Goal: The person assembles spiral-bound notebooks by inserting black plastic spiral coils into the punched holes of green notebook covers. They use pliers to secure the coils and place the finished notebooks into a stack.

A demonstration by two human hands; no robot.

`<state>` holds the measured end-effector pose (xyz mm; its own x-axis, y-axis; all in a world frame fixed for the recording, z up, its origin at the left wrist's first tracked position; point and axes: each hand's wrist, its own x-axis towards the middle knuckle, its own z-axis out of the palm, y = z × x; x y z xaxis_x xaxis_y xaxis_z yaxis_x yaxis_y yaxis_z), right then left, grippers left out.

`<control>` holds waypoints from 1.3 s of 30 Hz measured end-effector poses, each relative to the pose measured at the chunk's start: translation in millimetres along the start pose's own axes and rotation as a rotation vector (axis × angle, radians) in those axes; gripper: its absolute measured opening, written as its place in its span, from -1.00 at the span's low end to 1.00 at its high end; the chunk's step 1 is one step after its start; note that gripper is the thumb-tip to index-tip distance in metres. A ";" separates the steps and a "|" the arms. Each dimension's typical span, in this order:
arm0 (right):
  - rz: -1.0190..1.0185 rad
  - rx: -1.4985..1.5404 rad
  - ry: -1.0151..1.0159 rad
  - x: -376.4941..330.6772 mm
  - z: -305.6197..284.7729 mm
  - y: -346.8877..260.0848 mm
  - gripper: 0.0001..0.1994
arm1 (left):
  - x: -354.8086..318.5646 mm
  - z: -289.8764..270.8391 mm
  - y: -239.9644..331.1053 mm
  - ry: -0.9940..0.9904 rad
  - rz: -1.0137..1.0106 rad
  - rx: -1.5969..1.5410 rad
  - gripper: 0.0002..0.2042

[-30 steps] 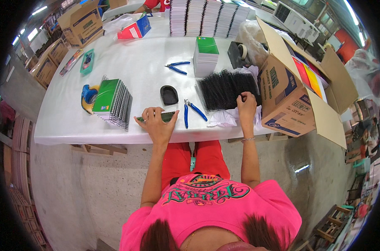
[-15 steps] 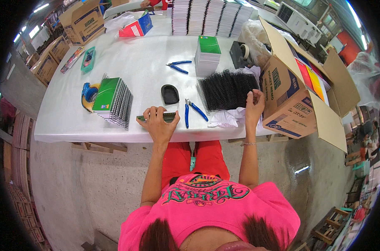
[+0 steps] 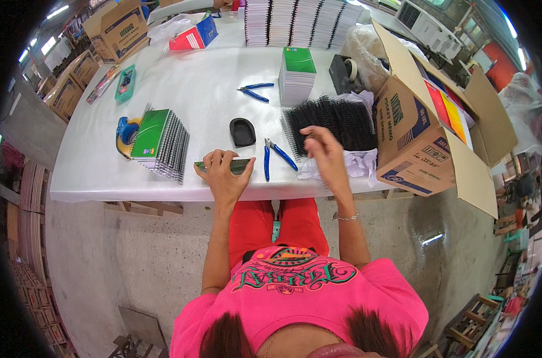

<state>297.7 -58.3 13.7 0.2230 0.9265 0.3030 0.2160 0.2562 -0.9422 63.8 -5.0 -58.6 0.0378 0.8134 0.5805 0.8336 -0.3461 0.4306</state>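
Note:
Near the front edge of the table, my left hand (image 3: 224, 176) grips a small green memo pad (image 3: 241, 166), its long edge facing up. My right hand (image 3: 328, 156) is raised in front of a pile of black spiral binding coils (image 3: 336, 122), thumb and fingers pinched together; anything between them is too thin to make out. Between the hands lie blue-handled cutting pliers (image 3: 277, 160), jaws pointing away from me. Beyond the pad sits a shallow black tray (image 3: 242, 132). A stack of spiral-bound green memo pads (image 3: 157, 143) stands left of my left hand.
Farther back are a second pair of pliers (image 3: 256, 92), a stack of green-covered pads (image 3: 298, 74) and a black tape dispenser (image 3: 344, 74). An open carton (image 3: 411, 140) stands at the right. Blue tape dispenser (image 3: 126, 134) and green basket (image 3: 126, 83) are left; tall notebook stacks (image 3: 301, 24) behind.
My right hand has moved left from the right side of the coil pile toward the pliers. My left hand stays in place with the memo pad.

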 end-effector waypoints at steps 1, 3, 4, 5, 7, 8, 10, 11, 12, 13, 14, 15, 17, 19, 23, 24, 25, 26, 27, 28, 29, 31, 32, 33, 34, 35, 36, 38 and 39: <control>0.006 -0.044 -0.042 -1.2 10.2 0.9 -0.81 | 0.1 0.1 -0.7 0.006 0.008 0.007 -0.64; 0.019 -0.135 -0.122 -2.4 30.0 6.1 -0.80 | 1.6 -0.4 -0.1 0.016 0.026 0.018 -0.65; 0.003 -0.155 -0.145 -1.5 37.0 11.0 -0.80 | 2.3 -0.6 -0.1 0.016 0.038 0.004 -0.67; -0.014 -0.178 -0.171 0.4 43.1 16.9 -0.80 | 3.2 -1.1 -0.2 0.018 0.047 -0.011 -0.68; -0.042 -0.212 -0.210 2.9 52.6 29.0 -0.80 | 5.6 -1.3 0.0 0.012 0.068 -0.048 -0.69; -0.053 -0.225 -0.227 4.1 57.5 33.8 -0.81 | 7.1 -2.1 -0.6 0.005 0.076 -0.070 -0.70; -0.073 -0.239 -0.259 5.0 65.0 42.1 -0.81 | 8.8 -4.7 -2.7 -0.022 0.087 -0.116 -0.71; -0.082 -0.239 -0.276 4.1 68.7 44.4 -0.81 | 8.9 -6.5 -5.1 -0.042 0.089 -0.140 -0.72; -0.092 -0.240 -0.291 3.3 71.5 46.5 -0.82 | 9.1 -7.8 -7.0 -0.062 0.091 -0.165 -0.72; -0.141 -0.256 -0.286 3.0 73.7 48.6 -0.82 | 9.7 -8.4 -7.9 -0.073 0.097 -0.167 -0.73; -0.188 -0.271 -0.283 2.1 76.1 49.5 -0.83 | 9.4 -9.4 -9.0 -0.084 0.102 -0.168 -0.73; -0.236 -0.286 -0.280 1.5 77.3 50.3 -0.84 | 9.1 -10.0 -10.2 -0.096 0.107 -0.170 -0.74; -0.283 -0.307 -0.285 2.3 77.0 51.0 -0.84 | 9.2 -10.8 -13.7 -0.122 0.111 -0.199 -0.75; -0.302 -0.324 -0.290 2.1 76.5 50.2 -0.84 | 9.7 -11.8 -16.0 -0.141 0.111 -0.222 -0.76; -0.300 -0.304 -0.273 2.6 77.7 49.6 -0.85 | 12.3 -12.3 -16.1 -0.167 0.100 -0.253 -0.77; -0.308 -0.286 -0.263 3.3 78.2 51.1 -0.85 | 13.0 -12.4 -15.6 -0.170 0.098 -0.259 -0.77; -0.311 -0.282 -0.260 3.4 77.8 52.7 -0.84 | 13.4 -11.9 -15.4 -0.167 0.103 -0.258 -0.76; -0.315 -0.276 -0.258 3.4 78.3 53.0 -0.84 | 13.3 -11.8 -15.8 -0.163 0.106 -0.255 -0.75; -0.319 -0.271 -0.256 3.5 78.6 53.3 -0.84 | 13.3 -11.8 -16.0 -0.159 0.109 -0.252 -0.73; -0.321 -0.280 -0.265 4.2 78.4 53.6 -0.84 | 13.3 -11.8 -16.1 -0.162 0.108 -0.251 -0.73; -0.323 -0.288 -0.274 4.4 78.1 53.4 -0.84 | 13.0 -12.6 -15.5 -0.165 0.105 -0.249 -0.73; -0.279 -0.252 -0.290 4.1 78.3 53.1 -0.84 | 12.6 -13.0 -15.6 -0.170 0.104 -0.248 -0.74; -0.233 -0.207 -0.295 3.6 78.8 51.6 -0.84 | 12.4 -12.4 -16.3 -0.172 0.106 -0.248 -0.75; -0.187 -0.163 -0.300 2.9 78.9 50.0 -0.84 | 12.2 -12.0 -16.7 -0.174 0.107 -0.249 -0.76; -0.148 -0.149 -0.299 2.1 78.5 48.0 -0.84 | 11.8 -11.7 -16.8 -0.177 0.105 -0.247 -0.76; -0.109 -0.135 -0.298 1.4 78.1 43.6 -0.84 | 11.6 -11.9 -17.0 -0.181 0.103 -0.243 -0.76; -0.071 -0.120 -0.297 1.0 77.7 41.4 -0.84 | 11.5 -12.1 -17.2 -0.183 0.101 -0.240 -0.76; -0.107 -0.135 -0.320 2.5 76.1 44.8 -0.84 | 11.7 -12.8 -16.4 -0.188 0.101 -0.240 -0.76; -0.125 -0.143 -0.331 3.2 75.2 46.4 -0.84 | 11.9 -13.0 -15.6 -0.191 0.102 -0.241 -0.76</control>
<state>236.9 -22.7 -39.8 -0.1272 0.9354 0.3298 0.3576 0.3534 -0.8644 44.1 4.0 -49.4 0.2358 0.8340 0.4989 0.6664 -0.5124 0.5416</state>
